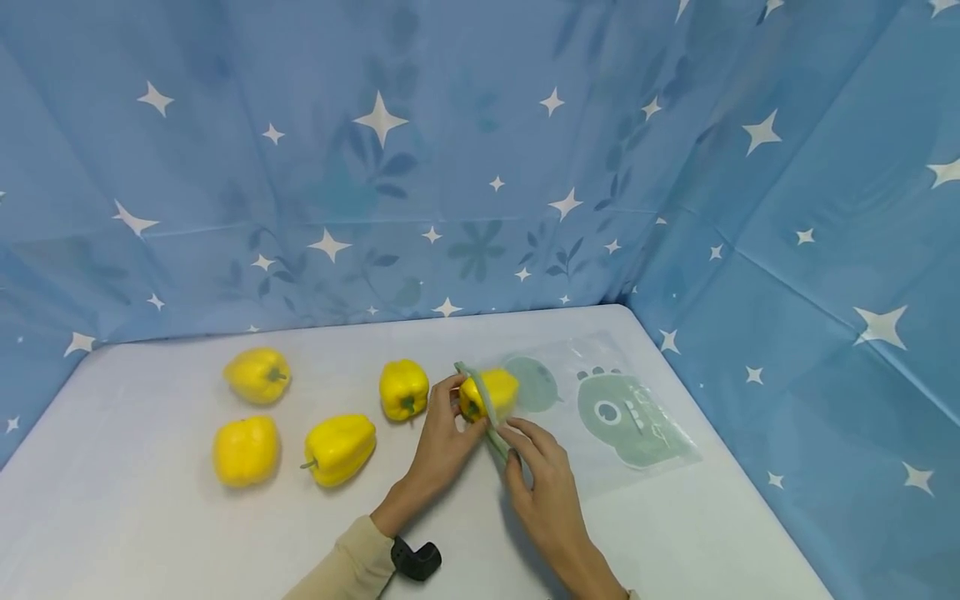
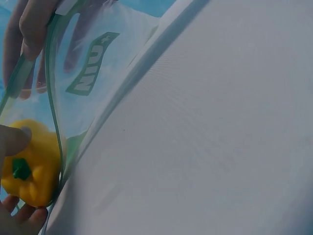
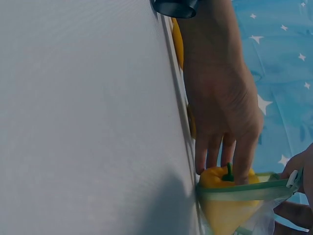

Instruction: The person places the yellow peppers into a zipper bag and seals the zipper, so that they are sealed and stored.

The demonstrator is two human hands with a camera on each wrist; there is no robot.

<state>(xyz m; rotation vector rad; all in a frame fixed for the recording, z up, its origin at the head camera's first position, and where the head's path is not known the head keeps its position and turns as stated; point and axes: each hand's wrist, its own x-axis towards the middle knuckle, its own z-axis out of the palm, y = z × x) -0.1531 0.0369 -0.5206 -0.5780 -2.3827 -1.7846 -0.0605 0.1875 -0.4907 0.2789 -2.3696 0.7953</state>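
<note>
A yellow bell pepper (image 1: 501,390) lies partly inside the mouth of a clear zip bag (image 1: 566,358) with green cartoon prints. My left hand (image 1: 441,446) grips the pepper at its stem end, thumb and fingers on opposite sides, as the left wrist view shows on the pepper (image 2: 36,161). With thumb and fingers my right hand (image 1: 549,487) pinches the green zip edge of the bag on its near side. In the right wrist view, the zip rim (image 3: 239,190) crosses the pepper, whose lower part shows through the plastic.
Left of the bag, several loose yellow bell peppers lie on the white table (image 1: 150,533): an upright one (image 1: 403,387) close by my left hand, another (image 1: 341,450), a blocky one (image 1: 246,451) and one farther back (image 1: 257,375). Blue star-patterned curtains (image 1: 450,167) border the table's back and right.
</note>
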